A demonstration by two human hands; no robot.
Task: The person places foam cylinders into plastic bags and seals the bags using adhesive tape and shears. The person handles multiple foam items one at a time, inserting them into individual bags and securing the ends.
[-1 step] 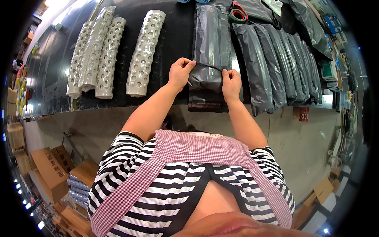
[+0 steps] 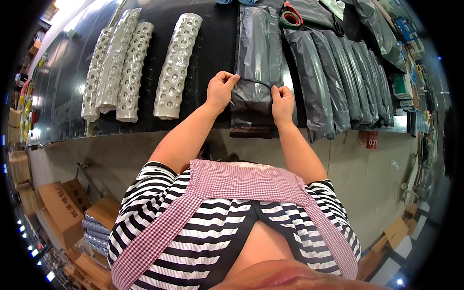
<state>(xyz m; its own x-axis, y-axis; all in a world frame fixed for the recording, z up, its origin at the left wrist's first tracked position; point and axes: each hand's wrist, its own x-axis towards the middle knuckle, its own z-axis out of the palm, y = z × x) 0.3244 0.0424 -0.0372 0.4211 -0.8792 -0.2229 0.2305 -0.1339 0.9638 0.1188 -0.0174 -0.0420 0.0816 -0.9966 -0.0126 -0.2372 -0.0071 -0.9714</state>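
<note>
A grey plastic mailing bag (image 2: 253, 41) lies lengthwise on the dark table in front of me, bulging over a long shape that its film hides. My left hand (image 2: 222, 91) pinches the left end of the bag's dark flap edge (image 2: 255, 81) between thumb and fingers. At the right end of that edge, my right hand (image 2: 283, 105) is closed in a similar pinch. The edge runs across the bag between both hands, sloping slightly down to the right. Below it, the bag's near end reaches the table's front edge.
Several filled grey bags (image 2: 314, 79) lie in a row on the right. Left of me are film-wrapped, dimpled beige rolls (image 2: 178, 65), three of them grouped together. A red-and-green ring (image 2: 291, 18) sits near the far side. Cardboard boxes (image 2: 60, 212) stand on the floor at left.
</note>
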